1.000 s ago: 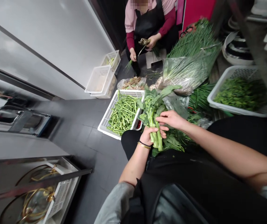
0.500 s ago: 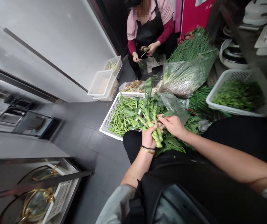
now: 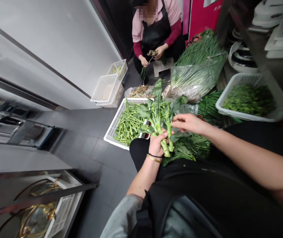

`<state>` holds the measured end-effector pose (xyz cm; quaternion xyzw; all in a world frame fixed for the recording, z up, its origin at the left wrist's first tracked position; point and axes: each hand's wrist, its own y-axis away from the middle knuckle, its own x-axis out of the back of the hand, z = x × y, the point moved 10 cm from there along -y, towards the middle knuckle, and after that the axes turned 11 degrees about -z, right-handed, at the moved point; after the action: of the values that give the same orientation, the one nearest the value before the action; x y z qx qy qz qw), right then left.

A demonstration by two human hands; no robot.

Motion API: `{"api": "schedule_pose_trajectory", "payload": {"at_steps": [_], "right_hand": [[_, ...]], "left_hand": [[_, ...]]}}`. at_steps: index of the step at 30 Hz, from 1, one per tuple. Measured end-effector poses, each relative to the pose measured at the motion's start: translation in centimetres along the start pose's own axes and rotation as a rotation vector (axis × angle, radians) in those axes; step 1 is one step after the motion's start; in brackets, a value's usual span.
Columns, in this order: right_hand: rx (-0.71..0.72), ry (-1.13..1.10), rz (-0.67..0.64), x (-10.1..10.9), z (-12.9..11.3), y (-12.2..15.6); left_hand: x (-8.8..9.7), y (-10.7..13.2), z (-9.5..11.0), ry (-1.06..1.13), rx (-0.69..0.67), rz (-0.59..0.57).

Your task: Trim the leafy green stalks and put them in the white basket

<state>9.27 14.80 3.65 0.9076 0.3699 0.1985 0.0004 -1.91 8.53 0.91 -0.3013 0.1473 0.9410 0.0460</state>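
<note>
Floor: dark grey tiles [image 3: 91,148]; white basket [image 3: 116,142] left of the stalks.
Left hand [image 3: 157,145]: wrapped round green stalks [image 3: 159,127], right of the basket.
Right hand [image 3: 188,123]: fingers loosely bent, right of the stalks; whether they pinch anything, I cannot tell.
Handling: probably best steadied low and lightly (they may bruise).
Stalks: thick, pale below, darker and leafy above.

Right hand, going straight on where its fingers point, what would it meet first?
The right hand would probably first meet the leafy green stalks gripped in the left hand; they look directly ahead of it, though depth is unclear in this view.
</note>
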Motion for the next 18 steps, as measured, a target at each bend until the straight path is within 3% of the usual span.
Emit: {"api": "schedule_pose_trajectory", "payload": {"at_steps": [3,6,8,12,15,18], "right_hand": [[0.005,-0.008,0.169,1.6,-0.8,-2.3],[0.113,0.263,0.417,2.5,-2.9,-1.9],[0.2,0.449,0.464,1.8,-4.1,-1.0],[0.354,0.54,0.349,0.2,-4.5,1.2],[0.391,0.576,0.232,-1.4,-3.2,2.9],[0.452,0.648,0.076,-4.4,-0.9,4.5]], "left_hand": [[-0.7,0.2,-0.1,0.003,-0.023,-0.012],[0.3,0.2,0.1,0.004,-0.057,0.057],[1.7,0.3,0.2,0.034,-0.081,0.141],[2.7,0.1,-1.0,0.133,-0.003,0.171],[1.8,-0.1,-2.3,0.191,0.116,0.111],[1.2,-0.2,-1.6,0.267,0.095,0.08]]}}
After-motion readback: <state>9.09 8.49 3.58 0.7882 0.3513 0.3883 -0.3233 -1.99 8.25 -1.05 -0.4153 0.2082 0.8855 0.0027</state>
